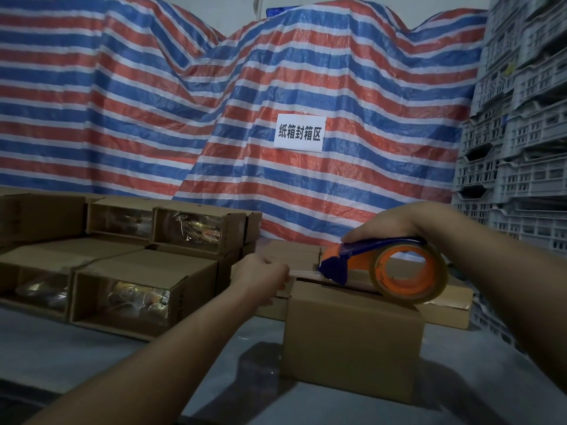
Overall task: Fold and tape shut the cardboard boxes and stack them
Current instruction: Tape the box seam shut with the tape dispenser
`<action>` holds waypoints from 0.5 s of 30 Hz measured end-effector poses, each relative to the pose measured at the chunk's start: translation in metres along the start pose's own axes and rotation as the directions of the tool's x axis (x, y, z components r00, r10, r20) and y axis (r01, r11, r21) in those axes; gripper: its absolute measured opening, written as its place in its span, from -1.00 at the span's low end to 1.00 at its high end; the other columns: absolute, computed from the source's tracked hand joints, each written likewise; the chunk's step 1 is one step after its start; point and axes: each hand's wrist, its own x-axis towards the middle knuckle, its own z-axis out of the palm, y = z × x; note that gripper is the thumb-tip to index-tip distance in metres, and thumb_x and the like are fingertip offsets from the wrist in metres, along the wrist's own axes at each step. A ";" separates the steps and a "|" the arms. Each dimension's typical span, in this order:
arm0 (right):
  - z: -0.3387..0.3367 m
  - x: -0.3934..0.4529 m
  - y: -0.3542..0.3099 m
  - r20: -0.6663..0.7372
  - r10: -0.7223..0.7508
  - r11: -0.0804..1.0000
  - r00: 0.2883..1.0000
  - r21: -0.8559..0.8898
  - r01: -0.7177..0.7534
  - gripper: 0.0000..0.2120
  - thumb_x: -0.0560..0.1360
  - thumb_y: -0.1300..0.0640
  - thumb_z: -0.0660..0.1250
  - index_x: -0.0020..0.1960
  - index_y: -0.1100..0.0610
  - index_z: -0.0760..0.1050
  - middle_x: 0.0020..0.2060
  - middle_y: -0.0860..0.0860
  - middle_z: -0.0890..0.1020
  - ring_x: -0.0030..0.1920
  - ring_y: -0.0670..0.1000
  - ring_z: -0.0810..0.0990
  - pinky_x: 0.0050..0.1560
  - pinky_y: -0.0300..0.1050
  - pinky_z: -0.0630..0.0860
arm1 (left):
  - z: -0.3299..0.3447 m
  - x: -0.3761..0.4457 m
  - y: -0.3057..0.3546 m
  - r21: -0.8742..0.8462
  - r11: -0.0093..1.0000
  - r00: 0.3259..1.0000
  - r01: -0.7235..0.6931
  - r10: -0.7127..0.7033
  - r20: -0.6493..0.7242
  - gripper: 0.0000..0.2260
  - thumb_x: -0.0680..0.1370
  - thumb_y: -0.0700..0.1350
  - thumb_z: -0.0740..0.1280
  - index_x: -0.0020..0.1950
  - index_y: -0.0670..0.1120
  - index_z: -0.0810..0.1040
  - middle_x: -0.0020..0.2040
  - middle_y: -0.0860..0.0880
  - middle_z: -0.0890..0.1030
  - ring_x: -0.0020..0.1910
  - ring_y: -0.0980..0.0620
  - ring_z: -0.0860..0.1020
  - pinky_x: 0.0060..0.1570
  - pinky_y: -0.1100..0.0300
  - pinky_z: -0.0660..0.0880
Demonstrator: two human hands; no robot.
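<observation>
A brown cardboard box (352, 338) stands on the grey table (92, 357) in front of me, flaps folded down. On top of it my right hand (395, 222) grips a blue and orange tape dispenser (395, 271) with a roll of clear tape. A strip of tape runs from the dispenser's blue mouth leftward along the box top. My left hand (260, 276) pinches the free end of that strip at the box's left top edge.
Several taped boxes (144, 289) lie stacked in two layers at the left. More cardboard (445, 305) lies behind the box at the right. A striped tarpaulin (214, 102) with a white sign hangs behind. Grey plastic crates (521, 133) tower at the right.
</observation>
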 end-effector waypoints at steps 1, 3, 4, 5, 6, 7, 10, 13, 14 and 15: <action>0.001 0.000 -0.002 0.001 0.002 1.000 1.000 -0.028 -0.002 -0.73 0.68 -0.15 0.10 -0.02 -0.04 0.47 -0.48 -0.17 0.62 -0.46 -0.22 0.59 -0.36 -0.38 0.50 | 0.000 0.000 -0.002 -0.032 0.999 1.000 0.011 -0.011 0.005 -0.88 0.55 -0.11 0.32 -0.11 -0.11 0.62 -0.20 -0.07 0.64 -0.32 0.04 0.52 -0.42 0.21 0.45; 0.000 0.002 -0.004 0.001 0.034 0.999 0.999 -0.015 -0.034 -0.68 0.67 -0.19 0.11 -0.02 0.00 0.48 -0.48 -0.14 0.62 -0.48 -0.19 0.59 -0.35 -0.33 0.49 | -0.001 -0.001 -0.004 -0.107 0.994 0.999 0.035 -0.034 0.016 -0.89 0.55 -0.14 0.32 -0.07 -0.15 0.60 -0.21 -0.10 0.62 -0.34 0.04 0.54 -0.47 0.25 0.47; 0.000 0.003 -0.004 0.011 0.052 0.999 0.999 -0.001 -0.052 -0.67 0.66 -0.21 0.12 0.00 0.02 0.48 -0.47 -0.12 0.63 -0.47 -0.18 0.60 -0.34 -0.32 0.49 | -0.001 -0.002 -0.006 -0.142 0.989 0.999 0.046 -0.044 0.022 -0.89 0.56 -0.14 0.32 -0.05 -0.17 0.59 -0.20 -0.11 0.62 -0.34 0.03 0.57 -0.47 0.25 0.49; 0.000 0.004 -0.005 0.024 0.059 0.998 0.998 0.009 -0.059 -0.66 0.65 -0.22 0.13 0.02 0.03 0.48 -0.46 -0.11 0.64 -0.46 -0.17 0.60 -0.33 -0.31 0.49 | -0.002 -0.004 -0.006 -0.181 0.982 0.998 0.061 -0.056 0.031 -0.88 0.57 -0.15 0.31 -0.03 -0.19 0.58 -0.20 -0.13 0.62 -0.34 0.01 0.60 -0.46 0.25 0.50; -0.001 0.005 -0.005 0.037 0.064 0.998 0.997 0.009 -0.065 -0.66 0.65 -0.22 0.13 0.03 0.03 0.48 -0.45 -0.10 0.65 -0.45 -0.16 0.61 -0.32 -0.31 0.49 | -0.002 -0.007 -0.007 -0.224 0.971 0.996 0.081 -0.072 0.047 -0.88 0.57 -0.16 0.29 -0.02 -0.20 0.57 -0.19 -0.14 0.63 -0.34 -0.01 0.62 -0.46 0.24 0.52; 0.000 0.006 -0.006 0.043 0.073 0.997 0.996 0.007 -0.073 -0.65 0.64 -0.23 0.15 0.04 0.04 0.49 -0.43 -0.09 0.66 -0.44 -0.15 0.62 -0.31 -0.30 0.50 | -0.001 -0.010 -0.009 -0.265 0.958 0.993 0.106 -0.091 0.069 -0.88 0.58 -0.17 0.28 -0.01 -0.21 0.56 -0.21 -0.15 0.64 -0.35 -0.01 0.64 -0.47 0.24 0.52; 0.001 0.011 -0.009 0.024 0.100 0.995 0.995 -0.006 -0.100 -0.61 0.60 -0.24 0.21 0.12 0.08 0.51 -0.36 -0.04 0.68 -0.40 -0.11 0.64 -0.23 -0.24 0.53 | 0.002 -0.016 -0.013 -0.349 0.921 0.983 0.174 -0.140 0.120 -0.89 0.61 -0.18 0.25 -0.03 -0.19 0.53 -0.42 -0.06 0.64 -0.51 0.09 0.61 -0.55 0.29 0.48; 0.002 0.018 -0.010 0.018 0.085 0.996 0.996 -0.040 -0.084 -0.63 0.59 -0.23 0.24 0.15 0.05 0.51 -0.31 -0.03 0.70 -0.32 -0.09 0.66 -0.14 -0.20 0.55 | 0.005 -0.017 -0.016 -0.372 0.906 0.977 0.203 -0.164 0.133 -0.88 0.62 -0.16 0.25 0.01 -0.18 0.54 -0.38 -0.03 0.63 -0.55 0.13 0.58 -0.57 0.32 0.45; 0.002 0.020 -0.010 0.022 0.079 0.996 0.997 -0.054 -0.078 -0.65 0.59 -0.23 0.24 0.12 0.03 0.50 -0.33 -0.04 0.70 -0.33 -0.10 0.66 -0.16 -0.21 0.55 | 0.005 -0.017 -0.017 -0.378 0.900 0.974 0.216 -0.172 0.147 -0.87 0.63 -0.16 0.24 -0.01 -0.18 0.54 -0.40 -0.02 0.61 -0.56 0.15 0.56 -0.57 0.33 0.44; 0.002 0.020 -0.011 0.023 0.076 0.995 0.997 -0.067 -0.074 -0.67 0.60 -0.23 0.23 0.09 0.02 0.50 -0.35 -0.06 0.70 -0.35 -0.11 0.66 -0.20 -0.23 0.55 | 0.006 -0.017 -0.017 -0.385 0.891 0.968 0.241 -0.190 0.167 -0.87 0.63 -0.16 0.24 -0.04 -0.17 0.53 -0.46 0.00 0.59 -0.58 0.15 0.54 -0.57 0.33 0.43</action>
